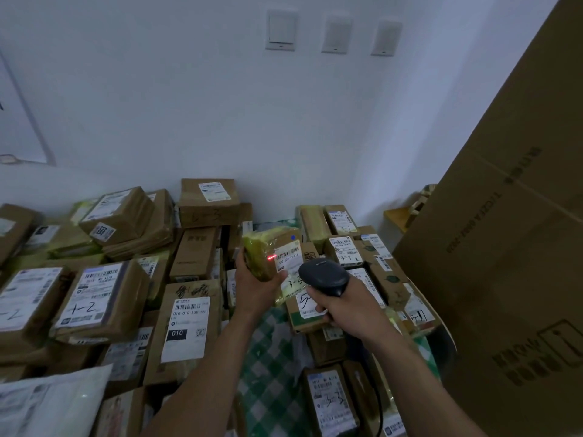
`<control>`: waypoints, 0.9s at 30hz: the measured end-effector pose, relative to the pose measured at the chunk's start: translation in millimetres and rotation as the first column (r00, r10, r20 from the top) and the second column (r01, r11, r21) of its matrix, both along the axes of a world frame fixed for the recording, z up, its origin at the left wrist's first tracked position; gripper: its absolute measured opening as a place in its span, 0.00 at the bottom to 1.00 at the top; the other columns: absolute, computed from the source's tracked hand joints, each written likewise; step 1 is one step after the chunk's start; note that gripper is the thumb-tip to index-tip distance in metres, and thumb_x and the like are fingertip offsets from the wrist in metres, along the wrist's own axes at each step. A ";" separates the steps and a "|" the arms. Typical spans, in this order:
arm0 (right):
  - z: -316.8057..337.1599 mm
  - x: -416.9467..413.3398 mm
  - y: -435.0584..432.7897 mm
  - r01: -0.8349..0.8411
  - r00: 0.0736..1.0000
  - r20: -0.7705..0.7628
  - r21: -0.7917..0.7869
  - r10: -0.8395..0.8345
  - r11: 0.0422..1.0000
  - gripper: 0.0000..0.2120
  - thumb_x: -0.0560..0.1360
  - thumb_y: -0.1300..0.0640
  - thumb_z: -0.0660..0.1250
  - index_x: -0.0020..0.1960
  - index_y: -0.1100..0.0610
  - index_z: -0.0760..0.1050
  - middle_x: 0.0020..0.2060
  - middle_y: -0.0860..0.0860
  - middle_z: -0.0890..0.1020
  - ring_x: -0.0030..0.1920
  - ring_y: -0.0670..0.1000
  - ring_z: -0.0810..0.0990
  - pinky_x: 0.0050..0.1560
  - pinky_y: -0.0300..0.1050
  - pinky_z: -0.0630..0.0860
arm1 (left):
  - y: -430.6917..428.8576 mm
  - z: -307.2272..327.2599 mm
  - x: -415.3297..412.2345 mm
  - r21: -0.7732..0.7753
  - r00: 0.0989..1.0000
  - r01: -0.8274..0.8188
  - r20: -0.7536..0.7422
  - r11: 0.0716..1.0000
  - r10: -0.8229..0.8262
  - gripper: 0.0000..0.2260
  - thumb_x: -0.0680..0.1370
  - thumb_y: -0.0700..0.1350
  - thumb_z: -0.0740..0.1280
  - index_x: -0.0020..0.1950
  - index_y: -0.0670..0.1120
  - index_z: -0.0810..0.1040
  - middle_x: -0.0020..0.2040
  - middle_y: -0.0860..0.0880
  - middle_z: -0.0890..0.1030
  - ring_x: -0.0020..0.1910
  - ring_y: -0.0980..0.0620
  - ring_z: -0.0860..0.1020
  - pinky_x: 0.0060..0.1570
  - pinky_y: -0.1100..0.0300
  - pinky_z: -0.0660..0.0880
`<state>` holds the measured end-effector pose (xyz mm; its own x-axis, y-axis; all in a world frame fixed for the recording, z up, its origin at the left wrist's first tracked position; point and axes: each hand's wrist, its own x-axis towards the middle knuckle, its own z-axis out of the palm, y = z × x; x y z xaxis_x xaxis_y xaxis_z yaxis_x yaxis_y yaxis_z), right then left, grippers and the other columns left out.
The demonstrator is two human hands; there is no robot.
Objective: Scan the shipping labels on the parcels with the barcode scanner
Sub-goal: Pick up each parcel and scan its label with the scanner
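1. Nearest the viewer, below and far left of the held parcel (271, 250), a white mailing bag (47, 402) lies at the bottom edge. Below and right of the held parcel lies a brown box (329, 398) with "5-3" handwritten on its label.
2. Directly below the held parcel, a green-and-white checked cloth (268, 348) shows between the person's two forearms.
3. Just below and right of the held parcel, the right hand (344, 305) has its grip clamped round the handle of a dark barcode scanner (325, 275). The scanner's head points at the parcel from close by.
4. The left hand (255, 285) supports the held parcel from below and left. Its grip is clamped on the parcel, with the thumb lying on the front face.
5. The held parcel is small, wrapped in yellow-green plastic and tilted. Its white shipping label (288, 255) faces the scanner, and a red light spot (270, 257) glows at the label's left edge.
6. Left of the held parcel, brown parcels (97, 298) are piled up. One is marked "1-2" and another is printed "010".
7. Right of the held parcel lie more labelled boxes (344, 250). Beyond them a tall cardboard carton (511, 247) leans.
8. Behind the held parcel is a white wall (189, 105), with three wall plates (280, 29) high above.
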<state>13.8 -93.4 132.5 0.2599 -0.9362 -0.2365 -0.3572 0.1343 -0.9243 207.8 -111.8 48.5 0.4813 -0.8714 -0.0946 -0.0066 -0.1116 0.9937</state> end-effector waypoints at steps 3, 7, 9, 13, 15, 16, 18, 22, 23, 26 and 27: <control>2.3 1.6 -1.2 -0.017 1.000 -0.010 -0.003 0.017 1.000 0.16 0.78 0.55 0.74 0.65 0.53 0.77 0.40 0.49 0.84 0.30 0.37 0.81 0.30 0.31 0.74 | -2.3 -2.6 2.3 0.008 1.000 -0.001 -0.002 1.000 0.001 0.51 0.70 0.43 0.82 0.82 0.55 0.52 0.75 0.46 0.70 0.71 0.47 0.72 0.66 0.46 0.75; 0.4 2.7 -4.8 -0.047 0.999 -0.019 -0.011 0.047 0.999 0.16 0.78 0.55 0.74 0.65 0.50 0.77 0.40 0.47 0.84 0.31 0.37 0.81 0.31 0.30 0.74 | -7.1 -3.0 5.7 0.005 1.000 -0.006 -0.004 1.000 0.006 0.50 0.70 0.42 0.82 0.82 0.55 0.53 0.76 0.46 0.70 0.71 0.46 0.72 0.60 0.52 0.75; -2.0 4.4 -9.0 -0.040 0.999 -0.009 -0.002 0.040 0.999 0.16 0.78 0.55 0.74 0.65 0.50 0.78 0.39 0.47 0.85 0.33 0.38 0.82 0.33 0.32 0.75 | -10.2 -4.0 8.1 0.003 1.000 -0.008 0.007 1.000 0.008 0.49 0.70 0.42 0.82 0.81 0.55 0.54 0.75 0.46 0.70 0.71 0.46 0.73 0.62 0.49 0.76; -6.9 6.5 -23.0 -0.007 0.999 0.038 0.050 0.005 0.999 0.13 0.77 0.54 0.75 0.60 0.48 0.80 0.43 0.48 0.87 0.33 0.41 0.83 0.35 0.34 0.77 | -17.9 -3.8 13.1 0.031 0.999 -0.037 -0.010 0.999 0.037 0.49 0.70 0.45 0.82 0.82 0.55 0.54 0.76 0.47 0.70 0.70 0.46 0.74 0.64 0.45 0.77; -10.1 7.6 -35.2 0.017 0.998 0.059 0.078 -0.022 0.997 0.13 0.77 0.53 0.75 0.60 0.48 0.80 0.45 0.47 0.87 0.33 0.43 0.84 0.35 0.36 0.77 | -27.9 -3.0 18.8 0.029 0.998 -0.055 -0.011 0.998 0.056 0.47 0.71 0.47 0.81 0.82 0.56 0.56 0.76 0.48 0.71 0.70 0.46 0.74 0.65 0.45 0.76; -12.2 8.8 -43.2 0.037 0.997 0.071 0.096 -0.044 0.995 0.12 0.77 0.52 0.75 0.60 0.47 0.80 0.46 0.47 0.87 0.34 0.44 0.84 0.36 0.38 0.78 | -35.8 -1.2 23.4 0.023 0.998 -0.065 0.005 0.998 0.065 0.45 0.72 0.47 0.80 0.81 0.56 0.56 0.76 0.49 0.71 0.71 0.46 0.73 0.65 0.44 0.75; -17.2 13.7 -62.1 0.072 0.991 0.102 0.142 -0.087 0.987 0.12 0.77 0.52 0.75 0.59 0.46 0.80 0.48 0.47 0.87 0.35 0.45 0.85 0.39 0.40 0.78 | -57.6 4.5 35.1 -0.005 0.994 -0.089 0.068 0.996 0.089 0.42 0.74 0.47 0.78 0.81 0.59 0.57 0.75 0.50 0.72 0.72 0.47 0.73 0.67 0.41 0.75; -36.4 30.5 -102.9 0.064 0.987 0.126 0.254 -0.098 0.965 0.11 0.78 0.53 0.74 0.59 0.47 0.79 0.51 0.48 0.86 0.42 0.47 0.87 0.39 0.41 0.78 | -119.5 16.2 54.9 -0.005 0.990 -0.077 0.118 0.997 0.077 0.42 0.77 0.46 0.76 0.82 0.58 0.53 0.75 0.49 0.71 0.72 0.47 0.73 0.66 0.47 0.75; -42.8 35.6 -112.6 0.052 0.989 0.120 0.279 -0.088 0.959 0.11 0.78 0.53 0.74 0.59 0.48 0.79 0.51 0.49 0.86 0.44 0.48 0.87 0.39 0.41 0.78 | -136.6 14.5 57.8 0.018 0.991 -0.069 0.119 0.997 0.067 0.43 0.77 0.47 0.75 0.83 0.57 0.52 0.75 0.48 0.71 0.72 0.47 0.73 0.66 0.49 0.74; -64.9 48.0 -138.2 0.039 0.992 0.101 0.360 -0.081 0.932 0.11 0.77 0.52 0.75 0.58 0.49 0.79 0.53 0.51 0.85 0.50 0.50 0.85 0.42 0.43 0.79 | -183.7 -6.3 64.4 0.079 0.992 -0.003 0.126 0.997 -0.007 0.43 0.75 0.54 0.74 0.81 0.64 0.49 0.75 0.48 0.70 0.72 0.46 0.72 0.69 0.40 0.73; -72.1 50.9 -145.4 0.038 0.993 0.091 0.380 -0.078 0.924 0.10 0.77 0.51 0.75 0.57 0.49 0.79 0.53 0.51 0.85 0.51 0.51 0.85 0.43 0.44 0.79 | -198.7 -18.3 65.4 0.112 0.991 0.027 0.128 0.993 -0.042 0.43 0.76 0.54 0.73 0.82 0.64 0.47 0.76 0.48 0.70 0.72 0.45 0.73 0.68 0.39 0.74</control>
